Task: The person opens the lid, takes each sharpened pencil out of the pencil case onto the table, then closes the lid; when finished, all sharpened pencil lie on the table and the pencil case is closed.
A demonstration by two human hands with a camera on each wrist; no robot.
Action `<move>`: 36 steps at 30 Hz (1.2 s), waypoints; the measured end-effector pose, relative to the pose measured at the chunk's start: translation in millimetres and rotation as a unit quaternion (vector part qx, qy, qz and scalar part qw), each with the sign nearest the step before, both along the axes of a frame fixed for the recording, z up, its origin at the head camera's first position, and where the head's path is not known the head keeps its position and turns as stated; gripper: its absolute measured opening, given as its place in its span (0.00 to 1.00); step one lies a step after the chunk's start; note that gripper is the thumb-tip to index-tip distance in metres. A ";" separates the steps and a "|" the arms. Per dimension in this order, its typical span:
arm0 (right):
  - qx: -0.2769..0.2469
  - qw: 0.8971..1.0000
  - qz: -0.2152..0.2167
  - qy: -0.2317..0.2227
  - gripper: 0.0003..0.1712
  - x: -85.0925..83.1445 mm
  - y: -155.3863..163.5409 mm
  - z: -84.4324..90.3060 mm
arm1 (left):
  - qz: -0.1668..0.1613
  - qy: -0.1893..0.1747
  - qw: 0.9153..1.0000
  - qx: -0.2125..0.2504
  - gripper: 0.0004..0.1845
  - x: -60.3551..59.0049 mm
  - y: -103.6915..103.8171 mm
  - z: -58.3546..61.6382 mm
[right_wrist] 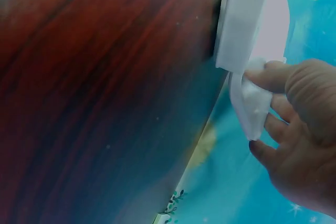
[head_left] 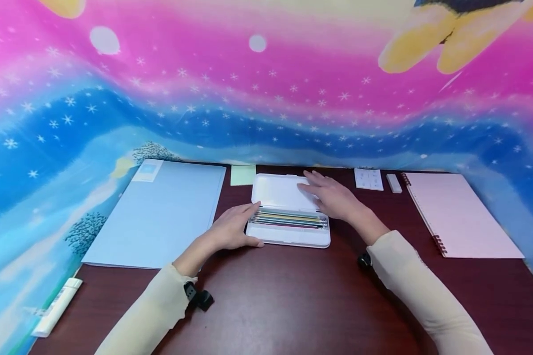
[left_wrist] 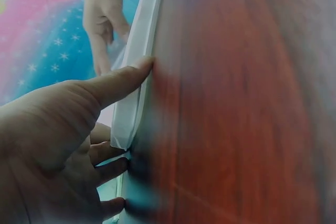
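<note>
A white pencil case lies on the table with its lid folded back toward the wall. Several pencils lie side by side in its tray. My left hand grips the case's left end; in the left wrist view the thumb lies against its front wall. At the lid's right edge is my right hand. From the right wrist, I see its thumb and fingers holding the white lid at that edge.
A light blue folder lies to the left, with a white tube-like object below it. Green sticky notes sit behind the case. Rightward are a small printed card, an eraser and a pink spiral notebook. A patterned cloth hangs behind.
</note>
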State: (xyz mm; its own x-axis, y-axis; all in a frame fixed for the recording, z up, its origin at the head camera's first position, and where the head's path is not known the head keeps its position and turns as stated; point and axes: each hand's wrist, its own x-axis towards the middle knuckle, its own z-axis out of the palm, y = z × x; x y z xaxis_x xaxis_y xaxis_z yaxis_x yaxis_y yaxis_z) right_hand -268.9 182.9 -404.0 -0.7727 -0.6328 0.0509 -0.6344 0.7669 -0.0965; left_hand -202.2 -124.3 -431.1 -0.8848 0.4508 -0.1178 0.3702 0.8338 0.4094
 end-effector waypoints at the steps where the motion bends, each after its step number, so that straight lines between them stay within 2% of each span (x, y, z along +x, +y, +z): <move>1: 0.002 1.000 0.003 -0.008 0.34 -0.2 -0.7 0.0 | 0.005 -0.002 1.000 -0.001 0.57 0.8 0.3 0.4; 3: 0.001 0.999 0.006 -0.036 0.35 -1.0 -1.2 0.3 | 0.011 -0.002 1.000 -0.001 0.57 2.2 0.8 0.8; 6: -0.005 0.994 -0.004 -0.105 0.35 -3.8 -1.5 0.6 | 0.014 -0.001 1.000 -0.004 0.57 2.7 1.7 0.7; 10: -0.010 0.978 -0.015 -0.208 0.33 -11.1 -2.9 0.7 | 0.014 0.004 1.000 -0.007 0.56 2.4 2.0 -0.3; 13: -0.002 0.970 -0.014 -0.242 0.32 -16.4 -4.4 0.8 | 0.015 0.007 1.000 -0.009 0.56 2.3 1.9 -0.8; 18: -0.001 0.973 -0.010 -0.229 0.33 -15.5 -1.4 -0.1 | 0.014 0.003 1.000 -0.009 0.56 3.3 2.8 -0.3; 23: -0.045 0.989 0.018 -0.137 0.34 -5.8 2.7 3.7 | 0.033 -0.010 0.999 -0.007 0.56 3.7 0.6 1.1; 25: -0.067 0.992 0.015 -0.104 0.35 0.3 3.0 10.0 | 0.046 -0.015 0.999 -0.007 0.57 2.9 -0.3 1.2; 27: -0.089 0.992 0.003 -0.089 0.35 7.7 3.8 16.5 | 0.052 -0.015 0.998 -0.005 0.57 2.4 -0.1 1.0; 31: -0.115 0.987 -0.032 -0.110 0.33 23.8 7.4 22.3 | 0.053 -0.012 0.999 -0.007 0.57 1.2 1.0 0.8; 36: -0.106 0.980 -0.058 -0.158 0.22 35.9 8.0 14.8 | 0.056 -0.010 0.998 -0.013 0.57 0.8 3.9 3.5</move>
